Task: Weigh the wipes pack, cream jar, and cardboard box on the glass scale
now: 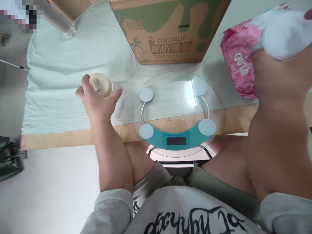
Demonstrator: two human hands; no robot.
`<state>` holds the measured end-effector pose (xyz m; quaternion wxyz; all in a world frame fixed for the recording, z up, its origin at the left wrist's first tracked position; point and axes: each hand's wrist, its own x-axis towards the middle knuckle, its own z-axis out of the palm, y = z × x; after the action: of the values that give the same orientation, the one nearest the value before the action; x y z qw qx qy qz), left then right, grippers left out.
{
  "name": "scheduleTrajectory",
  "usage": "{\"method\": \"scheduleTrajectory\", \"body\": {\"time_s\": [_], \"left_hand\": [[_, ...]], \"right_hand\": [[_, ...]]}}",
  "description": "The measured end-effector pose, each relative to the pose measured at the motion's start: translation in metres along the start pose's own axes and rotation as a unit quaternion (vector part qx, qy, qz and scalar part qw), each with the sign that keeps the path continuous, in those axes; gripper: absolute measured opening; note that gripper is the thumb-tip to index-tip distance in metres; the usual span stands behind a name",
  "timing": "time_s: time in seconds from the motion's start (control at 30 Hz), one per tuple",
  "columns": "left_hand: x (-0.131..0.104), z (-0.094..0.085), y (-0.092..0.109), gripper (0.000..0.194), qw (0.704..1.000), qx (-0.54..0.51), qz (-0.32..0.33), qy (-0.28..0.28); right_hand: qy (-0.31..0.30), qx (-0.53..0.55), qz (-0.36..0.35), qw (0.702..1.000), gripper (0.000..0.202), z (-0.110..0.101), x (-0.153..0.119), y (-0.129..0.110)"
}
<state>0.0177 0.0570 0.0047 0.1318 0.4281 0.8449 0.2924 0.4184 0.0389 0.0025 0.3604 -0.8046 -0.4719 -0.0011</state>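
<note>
Clasped a round tub (101, 84) in the left hand (97, 100), left of the glass scale (175, 113) on the desk (58, 140), and held a white thing (282, 35) (too blurred to name) in the right hand (289, 66) by the pink packet (243, 63), seemingly mid-handling, with steady grips needed next.

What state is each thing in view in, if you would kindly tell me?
Glass weighing scale: flat, front part jutting past the table edge.
Scale display: dark.
Coconut carton: standing, printed side facing the person.
Tablecloth: spread, lightly wrinkled.
Pink bag: crumpled, partly hidden by the right forearm.
Round white container: held in the left hand.
White object: held in the right hand, blurred.
</note>
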Motion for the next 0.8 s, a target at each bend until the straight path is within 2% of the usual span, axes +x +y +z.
{"method": "scheduleTrajectory", "body": {"time_s": [0.07,0.13,0.2,0.27,0.3,0.37,0.43,0.5,0.53,0.6,0.67,0.8], "left_hand": [[0.001,0.004,0.002,0.112,1.0,0.008,-0.007,0.027],[0.007,0.008,-0.002,0.108,0.998,-0.001,0.004,0.055],[0.014,0.011,-0.011,0.105,0.995,-0.024,0.039,0.089],[0.018,0.012,-0.019,0.101,0.983,-0.063,0.124,0.121],[0.018,0.011,-0.023,0.098,0.969,-0.089,0.191,0.127],[0.01,0.009,-0.024,0.093,0.923,-0.145,0.344,0.088],[-0.007,0.011,-0.018,0.094,0.857,-0.21,0.47,0.013],[-0.031,0.017,-0.006,0.097,0.81,-0.237,0.533,-0.06],[-0.044,0.021,0.001,0.094,0.796,-0.236,0.55,-0.09],[-0.07,0.03,0.012,0.083,0.78,-0.215,0.571,-0.14],[-0.09,0.037,0.019,0.074,0.778,-0.198,0.575,-0.159],[-0.106,0.041,0.019,0.071,0.804,-0.176,0.546,-0.155]], "right_hand": [[-0.034,-0.065,0.106,0.992,0.078,0.002,0.002,-0.015],[-0.067,-0.087,0.157,0.981,0.099,0.0,0.001,-0.026],[-0.08,-0.085,0.133,0.984,0.104,-0.003,-0.001,-0.028],[-0.06,-0.064,0.05,0.995,0.084,-0.006,-0.003,-0.02],[-0.041,-0.045,-0.005,0.998,0.071,-0.005,-0.005,-0.014],[-0.011,-0.01,-0.113,0.993,0.059,-0.002,-0.009,-0.006],[0.014,0.02,-0.181,0.983,0.052,0.004,-0.014,-0.007],[0.016,0.046,-0.197,0.979,0.045,0.01,-0.019,-0.016],[0.008,0.058,-0.194,0.979,0.042,0.011,-0.021,-0.022],[-0.023,0.07,-0.19,0.979,0.041,0.013,-0.026,-0.033],[-0.04,0.07,-0.195,0.977,0.042,0.012,-0.029,-0.039],[-0.055,0.067,-0.196,0.977,0.044,0.01,-0.031,-0.037]]}}
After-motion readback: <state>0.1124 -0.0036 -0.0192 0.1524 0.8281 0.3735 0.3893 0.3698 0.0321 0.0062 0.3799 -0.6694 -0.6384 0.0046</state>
